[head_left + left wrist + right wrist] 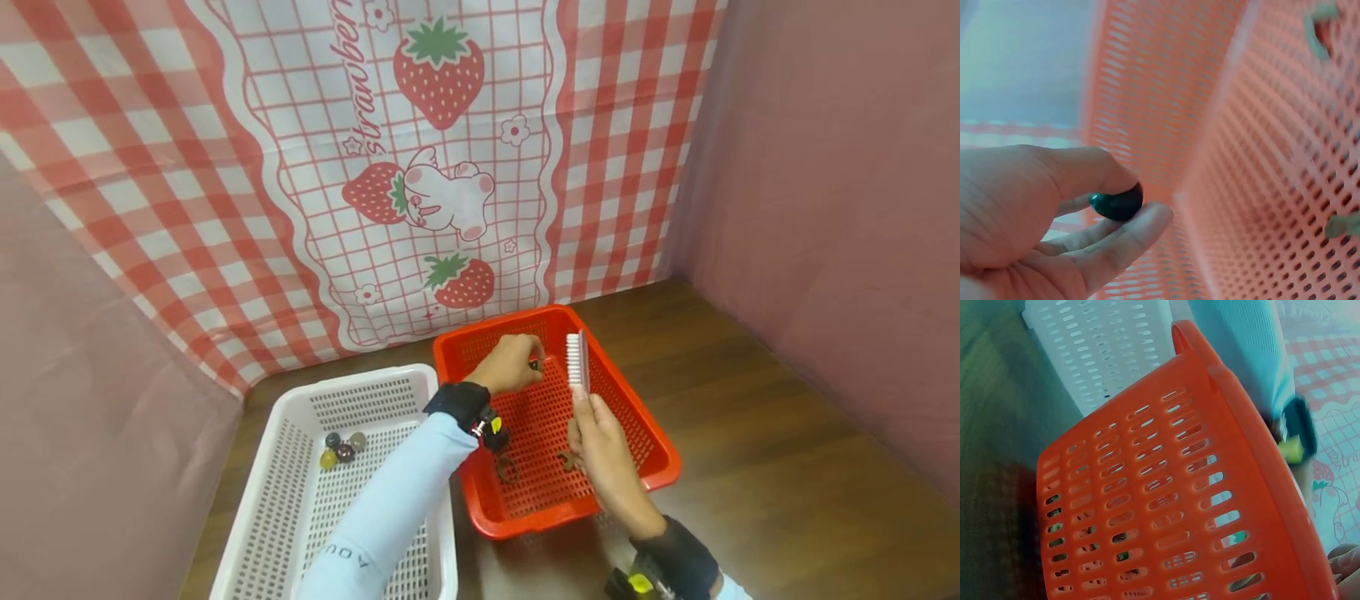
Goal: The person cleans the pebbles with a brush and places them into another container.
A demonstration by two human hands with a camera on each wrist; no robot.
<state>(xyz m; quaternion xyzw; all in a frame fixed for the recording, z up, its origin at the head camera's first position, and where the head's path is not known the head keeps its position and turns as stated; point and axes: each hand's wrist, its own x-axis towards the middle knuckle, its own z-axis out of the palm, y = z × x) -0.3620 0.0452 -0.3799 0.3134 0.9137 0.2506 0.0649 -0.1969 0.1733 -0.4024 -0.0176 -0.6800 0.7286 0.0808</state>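
My left hand [510, 364] is over the far part of the red basket [536, 421]. Between its thumb and fingers it pinches a dark, glossy rounded stone [1119, 203], plain in the left wrist view. My right hand [603, 442], above the basket's right side, grips a small brush [577, 362] by its lower end. White bristles face left and the pinkish back faces right. On the basket floor lie a brown ring-like piece [507, 469] and a brown branched piece [567, 460], partly behind the right hand. Only a bit of the right hand shows in the right wrist view.
At the left stands a white basket [360, 404] with several rounded stones [344, 452], yellow, dark and grey. My left forearm crosses its near right part. Wooden table [757, 433] extends right of the red basket. A checked strawberry cloth [465, 208] hangs behind both baskets.
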